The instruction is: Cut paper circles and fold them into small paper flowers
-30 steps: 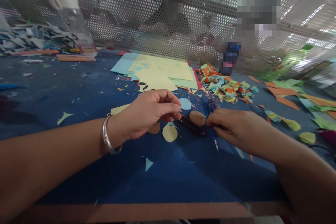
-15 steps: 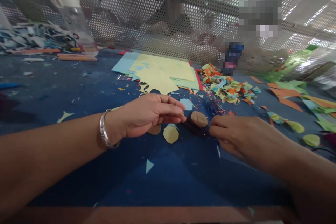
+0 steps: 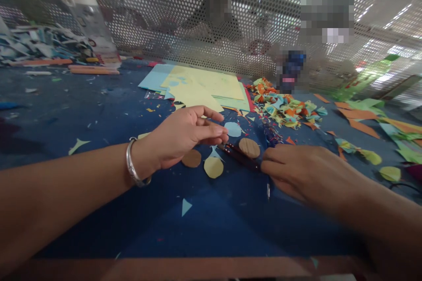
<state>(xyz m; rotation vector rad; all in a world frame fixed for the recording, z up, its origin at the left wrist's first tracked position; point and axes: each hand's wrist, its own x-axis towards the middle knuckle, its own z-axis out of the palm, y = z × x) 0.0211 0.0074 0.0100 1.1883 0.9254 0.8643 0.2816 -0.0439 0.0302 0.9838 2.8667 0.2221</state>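
My left hand [image 3: 187, 136], with a silver bangle at the wrist, is over the middle of the table, thumb and forefinger pinched together; what is between them is hidden. Under its fingertips begins a slim dark object [image 3: 242, 157] that runs right to the fingers of my right hand [image 3: 293, 164]. My right fingers are curled closed, and their grip is turned from view. A pen-like silver tip [image 3: 268, 191] shows below them. Between the hands are a round wooden disc [image 3: 249, 148], a yellow paper circle [image 3: 213, 167] and a pale blue circle [image 3: 233, 129]. A brown disc [image 3: 191, 158] lies beneath my left hand.
Paper sheets [image 3: 211, 81] are stacked behind my hands. Right of them is a heap of folded paper pieces [image 3: 283, 105]. Orange and green scraps [image 3: 359, 118] lie far right. A bottle [image 3: 95, 22] stands back left, before a perforated screen [image 3: 158, 17]. People are visible beyond it.
My left hand has shifted slightly left and back, its fingers spread a little more, uncovering more of the brown disc and the dark object. My right hand has barely moved.
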